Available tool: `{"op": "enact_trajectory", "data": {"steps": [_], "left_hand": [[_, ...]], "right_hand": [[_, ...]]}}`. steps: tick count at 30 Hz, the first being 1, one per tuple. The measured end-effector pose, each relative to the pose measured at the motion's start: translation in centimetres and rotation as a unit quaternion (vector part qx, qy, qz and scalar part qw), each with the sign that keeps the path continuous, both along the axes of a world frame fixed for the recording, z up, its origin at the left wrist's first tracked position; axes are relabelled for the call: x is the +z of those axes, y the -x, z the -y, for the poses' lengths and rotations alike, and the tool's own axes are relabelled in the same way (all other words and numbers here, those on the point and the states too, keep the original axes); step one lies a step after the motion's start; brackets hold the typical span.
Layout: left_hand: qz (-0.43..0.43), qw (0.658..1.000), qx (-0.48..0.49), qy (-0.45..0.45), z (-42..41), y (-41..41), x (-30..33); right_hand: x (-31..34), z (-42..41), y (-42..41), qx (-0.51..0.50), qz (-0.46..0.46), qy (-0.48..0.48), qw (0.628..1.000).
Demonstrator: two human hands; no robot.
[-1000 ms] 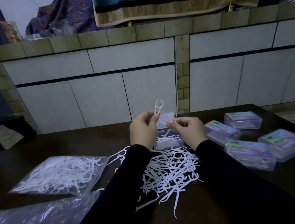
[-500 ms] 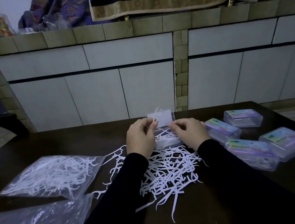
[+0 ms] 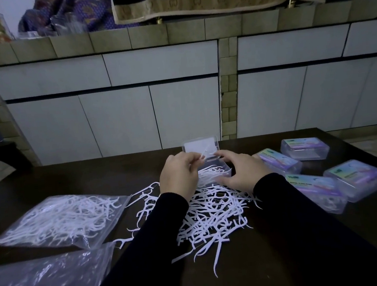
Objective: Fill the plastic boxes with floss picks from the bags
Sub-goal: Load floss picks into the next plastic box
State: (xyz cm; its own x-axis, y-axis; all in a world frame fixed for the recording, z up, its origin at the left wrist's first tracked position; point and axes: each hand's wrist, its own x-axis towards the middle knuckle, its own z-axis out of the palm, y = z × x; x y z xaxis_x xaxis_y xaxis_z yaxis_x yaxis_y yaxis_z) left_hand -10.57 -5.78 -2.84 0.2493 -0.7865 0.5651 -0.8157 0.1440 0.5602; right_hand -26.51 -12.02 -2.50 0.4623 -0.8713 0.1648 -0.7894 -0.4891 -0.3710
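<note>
Our left hand (image 3: 178, 178) pinches a floss pick (image 3: 204, 154) over the open plastic box (image 3: 213, 172) at the counter's (image 3: 328, 244) far middle; our right hand (image 3: 240, 172) rests spread against the box's right side, above the loose pile (image 3: 214, 218).

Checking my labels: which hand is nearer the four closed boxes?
Right. The right hand rests beside the open box, next to the closed boxes; the left hand pinches a floss pick farther away.
</note>
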Motion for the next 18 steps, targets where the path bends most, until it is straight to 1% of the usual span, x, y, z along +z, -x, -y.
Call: {"op": "enact_trajectory", "data": {"steps": [2,3,10,11,13,15,17,18], "left_hand": [[0.091,0.996,0.011,-0.001,-0.2,0.1,0.1],[0.122,0.992,0.014,-0.005,-0.3,0.2,0.1],[0.243,0.969,0.018,-0.036,-0.3,0.0,0.5],[0.246,0.968,0.023,-0.039,-0.2,-0.1,0.4],[0.226,0.974,0.01,-0.031,-0.3,-0.1,0.3],[0.198,0.979,-0.047,-0.013,-0.7,0.4,0.6],[0.194,0.974,-0.106,-0.043,-1.1,1.2,1.0],[0.199,0.97,-0.12,-0.067,-1.1,1.5,1.0]], "right_hand": [[-0.1,0.0,0.0,-0.001,0.007,-0.012,1.0],[-0.2,0.0,0.0,-0.004,0.014,-0.018,1.0],[-0.8,0.2,0.2,-0.019,0.074,-0.055,0.996],[-0.8,0.2,0.2,-0.02,0.075,-0.055,0.995],[-1.0,0.2,0.2,-0.019,0.077,-0.054,0.995],[-1.0,0.2,0.2,-0.013,0.08,-0.051,0.995],[-1.0,0.2,0.3,-0.005,0.085,-0.048,0.995],[-1.0,0.2,0.3,-0.003,0.085,-0.047,0.995]]}}
